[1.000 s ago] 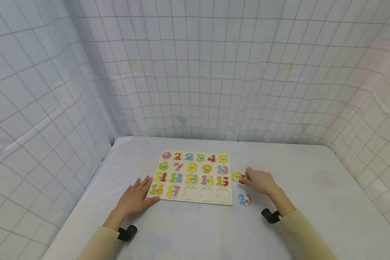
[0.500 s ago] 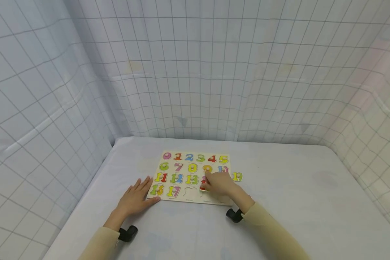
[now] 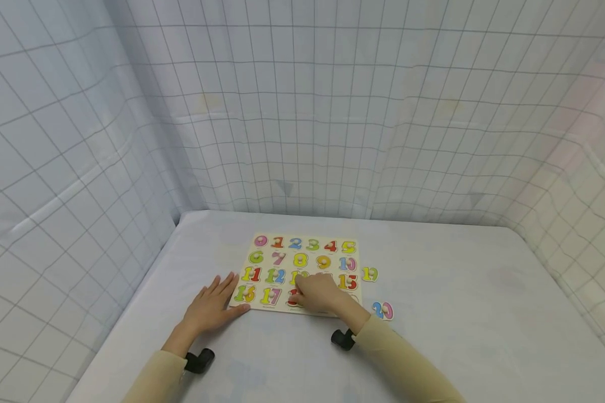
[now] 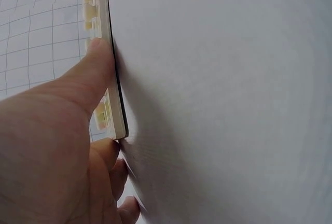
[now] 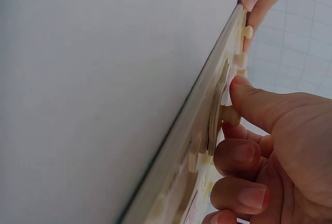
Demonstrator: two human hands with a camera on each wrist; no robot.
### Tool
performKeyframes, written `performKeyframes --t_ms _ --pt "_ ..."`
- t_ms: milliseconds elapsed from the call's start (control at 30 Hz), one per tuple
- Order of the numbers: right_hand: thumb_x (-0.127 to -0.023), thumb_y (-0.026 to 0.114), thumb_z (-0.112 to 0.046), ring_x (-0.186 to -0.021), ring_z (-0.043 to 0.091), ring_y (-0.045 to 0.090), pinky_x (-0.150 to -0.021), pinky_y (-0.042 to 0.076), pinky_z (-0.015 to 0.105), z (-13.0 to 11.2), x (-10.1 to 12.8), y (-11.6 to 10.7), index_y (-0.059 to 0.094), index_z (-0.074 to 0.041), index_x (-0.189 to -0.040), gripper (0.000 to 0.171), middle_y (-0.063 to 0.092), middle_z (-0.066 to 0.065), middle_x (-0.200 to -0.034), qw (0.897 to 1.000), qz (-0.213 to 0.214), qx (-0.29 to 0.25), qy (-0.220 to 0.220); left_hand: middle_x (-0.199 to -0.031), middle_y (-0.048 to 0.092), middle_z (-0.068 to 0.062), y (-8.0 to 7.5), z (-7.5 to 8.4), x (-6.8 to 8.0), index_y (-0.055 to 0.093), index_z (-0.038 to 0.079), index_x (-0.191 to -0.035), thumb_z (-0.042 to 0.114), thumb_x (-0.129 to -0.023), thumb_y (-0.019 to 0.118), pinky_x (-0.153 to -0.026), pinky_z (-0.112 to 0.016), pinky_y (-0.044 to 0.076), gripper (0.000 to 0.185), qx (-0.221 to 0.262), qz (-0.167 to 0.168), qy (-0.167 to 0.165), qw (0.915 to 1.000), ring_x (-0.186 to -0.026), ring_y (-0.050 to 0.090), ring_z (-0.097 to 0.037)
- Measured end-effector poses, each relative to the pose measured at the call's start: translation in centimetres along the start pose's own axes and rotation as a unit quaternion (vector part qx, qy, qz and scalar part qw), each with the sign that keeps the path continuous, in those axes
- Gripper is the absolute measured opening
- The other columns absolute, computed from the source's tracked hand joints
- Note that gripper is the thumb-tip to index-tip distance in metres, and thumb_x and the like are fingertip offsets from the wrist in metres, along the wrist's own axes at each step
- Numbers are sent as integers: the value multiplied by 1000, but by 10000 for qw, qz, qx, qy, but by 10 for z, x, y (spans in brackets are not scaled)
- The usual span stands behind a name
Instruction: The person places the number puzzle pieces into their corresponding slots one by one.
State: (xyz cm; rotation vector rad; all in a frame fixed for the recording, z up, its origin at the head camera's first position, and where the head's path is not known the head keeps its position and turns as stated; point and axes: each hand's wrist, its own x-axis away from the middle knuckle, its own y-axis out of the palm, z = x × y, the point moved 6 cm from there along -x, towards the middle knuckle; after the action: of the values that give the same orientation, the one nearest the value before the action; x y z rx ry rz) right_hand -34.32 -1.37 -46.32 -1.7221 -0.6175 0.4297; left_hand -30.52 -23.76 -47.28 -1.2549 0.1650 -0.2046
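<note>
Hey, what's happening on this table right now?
A person is working on a wooden number puzzle board. Their right hand pinches the small peg of a red number piece at the board's bottom row, beside the 17. Their left hand lies flat on the table with its fingertips against the board's left corner. The 19 piece and the 20 piece lie loose on the table to the right of the board.

1. The right hand (image 3: 319, 293) covers most of the red piece (image 3: 293, 298) it holds on the board (image 3: 302, 250); its number cannot be read.
2. The same hand hides the 14 and part of the 13 (image 3: 297, 276).
3. In the left wrist view the board (image 4: 115, 79) shows only edge-on, so no numbers are readable.
4. Both sleeves are cut off by the bottom edge of the head view.
</note>
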Motion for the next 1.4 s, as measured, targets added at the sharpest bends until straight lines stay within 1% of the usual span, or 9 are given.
performKeyframes --t_ms 267,600,767,900,1033,1133,1233,1400 --pt "-93 59 -44 -55 10 38 -56 30 27 -3 0 2 50 -18 -81 29 44 -7 -60 10000 50 -50 -17 -149 31 -21 -2 2 0 32 -2 -146 57 -88 56 -105 -64 17 86 -10 -6 -9 10000 -136 20 -46" --pt "-93 59 -43 -52 8 39 -51 30 25 -3 -1 5 49 -16 -81 30 44 -7 -60 9999 54 -123 22 -149 31 -21 -2 2 0 33 -2 -146 57 -88 56 -104 -64 18 86 -32 -9 -19 10000 -136 20 -47" --pt "-93 58 -44 -50 8 40 -49 31 25 -1 1 7 48 -18 -82 30 44 -8 -59 9999 55 -150 35 -149 31 -20 -1 1 0 32 -1 -146 59 -88 55 -105 -64 17 87 -50 -45 -36 10000 -136 20 -46" --pt "-93 58 -43 -50 9 43 -51 34 26 2 4 3 50 -20 -83 27 47 -8 -58 9994 116 -324 62 -149 30 -20 -1 1 -1 32 -1 -146 59 -88 55 -105 -64 17 87 -41 -35 -27 10000 -136 20 -46" --pt "-94 57 -42 -52 11 44 -54 34 28 16 7 -5 53 -21 -89 23 48 -6 -58 9973 180 -642 319 -149 30 -21 -1 1 -1 32 -2 -146 58 -88 55 -104 -64 17 87 -37 -8 -15 10000 -136 19 -46" --pt "-94 56 -43 -50 10 41 -51 31 27 35 9 -11 54 -19 -91 24 46 -6 -57 9953 352 -721 548 -149 30 -21 -1 1 -1 32 -2 -146 59 -88 55 -104 -64 17 87 -40 4 -4 10000 -136 19 -47" --pt "-94 57 -41 -48 10 38 -48 30 26 58 13 -20 54 -16 -92 25 44 -5 -55 9931 548 -649 806 -149 30 -21 -1 1 -1 32 -2 -146 60 -88 54 -105 -64 17 88 -44 0 -1 10000 -136 19 -47" --pt "-94 58 -41 -48 13 42 -47 31 27 98 26 -34 54 -13 -90 28 47 -3 -54 9861 682 -510 1425 -149 30 -21 -1 2 -1 32 -2 -146 59 -88 54 -104 -64 17 87 -37 -21 -4 10000 -136 20 -47"
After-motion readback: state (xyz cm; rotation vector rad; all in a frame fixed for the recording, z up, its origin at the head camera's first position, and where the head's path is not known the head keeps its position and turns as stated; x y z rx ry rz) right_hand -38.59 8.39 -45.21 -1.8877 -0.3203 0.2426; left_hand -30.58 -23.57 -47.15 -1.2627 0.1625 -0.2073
